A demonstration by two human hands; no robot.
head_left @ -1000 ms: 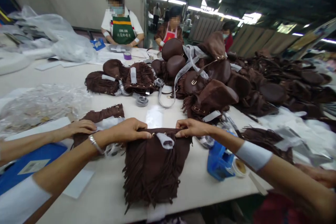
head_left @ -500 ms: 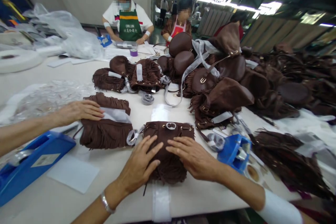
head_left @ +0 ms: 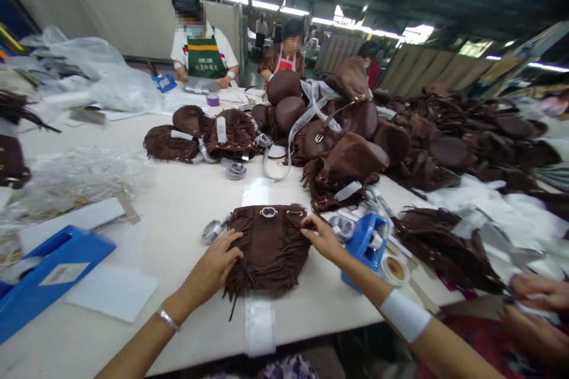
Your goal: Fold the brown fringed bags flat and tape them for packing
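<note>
A dark brown fringed bag (head_left: 272,251) lies flat on the table before me, with a wrapped round fitting (head_left: 268,212) and metal eyelets along its top edge. My left hand (head_left: 217,260) grips the bag's left side, fingers curled over the fringe. At the upper right edge, my right hand (head_left: 323,237) pinches the fringe between thumb and fingers. A wrapped, coiled strap (head_left: 214,230) rests beside the bag's upper left corner. Beneath the bag runs a pale plastic strip (head_left: 260,325), showing at front and back.
Blue tape dispensers (head_left: 75,269) (head_left: 367,243) stand left and right. A tape roll (head_left: 395,269) sits near the right one. Piled brown bags (head_left: 351,157) fill the back right. White sheets (head_left: 113,291) lie left. Another person's hands (head_left: 536,302) are at the right edge; co-workers stand across the table.
My hands have moved from the bag's middle out to its two sides. Another person's arm and the fringed bag at left have gone from there. The view has shifted.
</note>
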